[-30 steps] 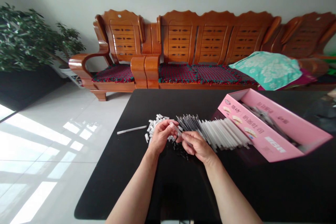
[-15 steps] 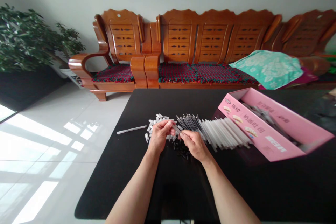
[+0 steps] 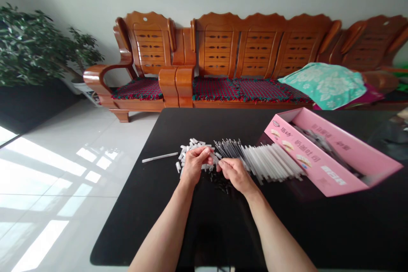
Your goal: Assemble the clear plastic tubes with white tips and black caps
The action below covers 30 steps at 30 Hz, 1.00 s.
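Observation:
My left hand is closed in a pinch on a short whitish translucent tube that looks like a pen cap. Fingertips of my right hand are pinched together close to the tube's near end; whatever they grip is too small to make out. Behind and beside my left hand lies a pile of white pen caps. Small black plugs are scattered on the table under my hands. Dark pen refills lie side by side past my right hand, followed by a row of white pen barrels.
One white pen lies alone at the left of the black table. A pink box with greyish contents stands at the right. Beyond the table are a wooden bench, a green cushion and a potted plant.
My right hand's fingers have drawn together and now pinch near the tube's end, slightly lower than before. My left hand stays nearly in place with the tube.

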Tool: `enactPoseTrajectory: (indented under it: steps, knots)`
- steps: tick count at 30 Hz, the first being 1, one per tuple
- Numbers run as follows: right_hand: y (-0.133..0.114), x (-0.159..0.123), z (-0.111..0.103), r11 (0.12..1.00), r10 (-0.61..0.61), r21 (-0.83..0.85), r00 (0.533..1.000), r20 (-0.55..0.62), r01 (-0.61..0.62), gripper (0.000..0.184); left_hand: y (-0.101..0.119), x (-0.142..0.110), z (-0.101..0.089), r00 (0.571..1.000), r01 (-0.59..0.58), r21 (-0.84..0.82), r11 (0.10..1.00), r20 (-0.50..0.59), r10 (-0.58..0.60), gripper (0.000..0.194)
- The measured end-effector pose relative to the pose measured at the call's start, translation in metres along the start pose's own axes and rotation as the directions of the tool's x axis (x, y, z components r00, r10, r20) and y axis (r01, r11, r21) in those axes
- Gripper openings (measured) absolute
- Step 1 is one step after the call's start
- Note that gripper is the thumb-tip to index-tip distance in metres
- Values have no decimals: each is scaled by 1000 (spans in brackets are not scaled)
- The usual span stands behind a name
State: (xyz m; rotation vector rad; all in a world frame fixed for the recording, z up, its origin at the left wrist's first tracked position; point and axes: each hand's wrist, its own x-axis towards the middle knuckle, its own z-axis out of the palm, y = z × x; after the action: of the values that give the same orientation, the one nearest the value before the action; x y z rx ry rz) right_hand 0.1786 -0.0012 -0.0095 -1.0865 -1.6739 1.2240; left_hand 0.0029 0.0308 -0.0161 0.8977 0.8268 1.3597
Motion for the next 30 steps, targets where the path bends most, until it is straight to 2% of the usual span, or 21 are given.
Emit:
enactPoseTrajectory:
  steps: [2,3,5,7,10,13,15,17,19,21,24,30]
  knots:
    - [-2,-2,-3,952,-112,-295,991,-75,85,44,4,6,-10,987,-64,-53,997,-153,55,31]
    - [-2,-3,-5,909,-152,-407,982,-113,94,44,7,9,-16,965,-119,-84,989,-244,95,31]
    - [0,-3,-9,846,-202,-528,961,-188,75,43,13,13,-23,938,-168,-95,981,-320,129,33]
    - [4,-2,-12,829,-226,-557,941,-251,51,42,15,12,-23,953,-153,-60,986,-275,131,34]
    - [12,0,-21,799,-251,-601,904,-347,-9,41,12,6,-12,965,-131,65,989,-219,142,38]
    - [17,-2,-40,701,-255,-685,829,-498,-196,36,8,0,-4,956,-111,287,952,-229,181,41]
    - [18,-7,-57,590,-232,-708,758,-609,-388,28,7,-1,-5,941,-95,506,857,-235,243,36]
    - [17,-12,-74,459,-200,-697,700,-685,-550,23,7,0,-10,925,-74,708,702,-213,313,29]
    - [16,-18,-87,362,-210,-685,660,-721,-633,20,7,2,-14,920,-57,831,553,-171,353,25]
    - [15,-21,-94,308,-230,-691,653,-722,-655,19,5,3,-17,925,-46,893,447,-131,357,22]
    - [15,-22,-97,266,-227,-717,681,-696,-644,17,1,5,-19,937,-40,931,362,-91,337,22]
    - [21,-19,-96,258,-237,-730,691,-683,-633,17,-1,5,-20,940,-54,929,367,-78,333,23]
